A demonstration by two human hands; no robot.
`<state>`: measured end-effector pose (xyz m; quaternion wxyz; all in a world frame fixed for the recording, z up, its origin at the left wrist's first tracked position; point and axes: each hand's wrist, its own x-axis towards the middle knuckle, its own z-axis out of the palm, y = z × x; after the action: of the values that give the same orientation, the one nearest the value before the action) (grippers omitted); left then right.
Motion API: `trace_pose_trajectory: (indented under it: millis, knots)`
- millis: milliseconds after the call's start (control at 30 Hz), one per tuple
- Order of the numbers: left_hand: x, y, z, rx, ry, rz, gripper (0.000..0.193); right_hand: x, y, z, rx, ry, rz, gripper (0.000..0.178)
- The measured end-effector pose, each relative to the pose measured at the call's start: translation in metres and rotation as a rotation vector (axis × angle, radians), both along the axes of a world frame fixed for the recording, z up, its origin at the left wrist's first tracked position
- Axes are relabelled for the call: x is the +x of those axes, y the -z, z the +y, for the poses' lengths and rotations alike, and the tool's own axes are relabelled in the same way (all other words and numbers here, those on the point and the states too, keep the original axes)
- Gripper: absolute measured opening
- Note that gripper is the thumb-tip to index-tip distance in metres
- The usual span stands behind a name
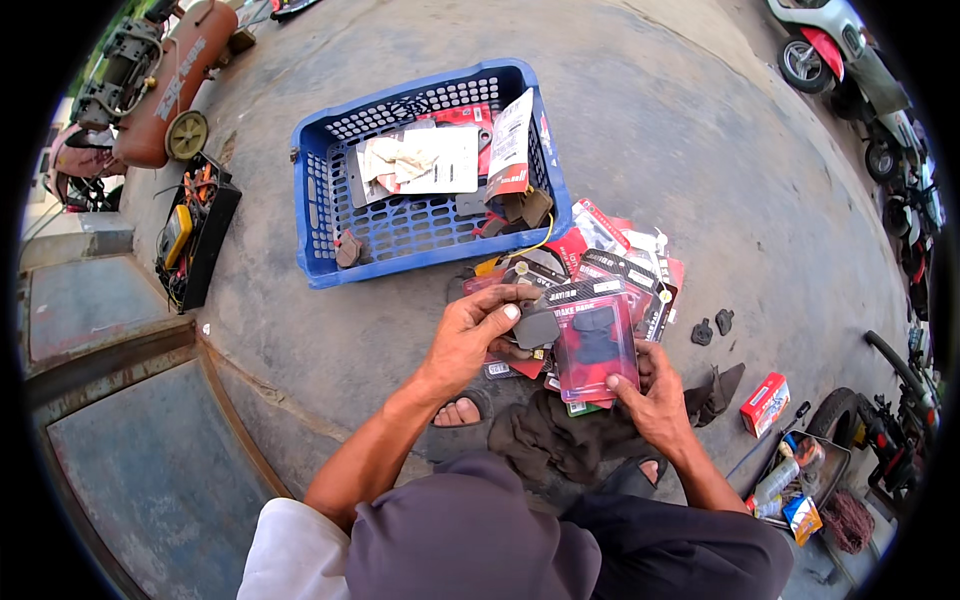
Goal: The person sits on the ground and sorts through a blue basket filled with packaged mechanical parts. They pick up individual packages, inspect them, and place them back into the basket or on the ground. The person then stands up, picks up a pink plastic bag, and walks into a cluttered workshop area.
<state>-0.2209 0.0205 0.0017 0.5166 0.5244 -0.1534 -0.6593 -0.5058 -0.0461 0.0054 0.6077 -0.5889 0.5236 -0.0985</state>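
Note:
Between the thumb and fingers of my left hand (462,338) is a loose dark brake pad (537,330), held flat side up. My right hand (655,395) grips the lower right edge of a clear and red blister pack (590,372), its thumb on the front. Dark brake pads show through the plastic. The loose pad is right beside the pack's left edge, overlapping it slightly in view. Beneath and behind both hands, more packs (600,228) are heaped on the ground, partly covered by what I hold.
Beyond the heap stands a blue plastic basket (430,268) with cards and loose pads inside. Two dark pads (702,333) lie at the right, near a red and white box (766,403). A tool tray (195,240) and an orange compressor (175,90) are at the left; motorbikes (850,55) line the right.

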Motion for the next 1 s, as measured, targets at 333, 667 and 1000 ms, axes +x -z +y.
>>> trace_pose_trajectory:
  millis: [333, 667, 1000]
  knots:
    - [-0.004, 0.002, -0.007, -0.144, 0.118, -0.083, 0.049, -0.003, -0.001, -0.001, 0.034, -0.001, 0.105, 0.044]
    - [-0.008, 0.0, -0.013, -0.077, 0.102, -0.044, 0.046, 0.001, -0.013, -0.006, -0.072, -0.1, 0.232, 0.044]
    - [-0.015, -0.003, -0.021, -0.046, 0.116, 0.061, 0.042, -0.009, -0.011, -0.005, -0.139, -0.189, 0.278, 0.046]
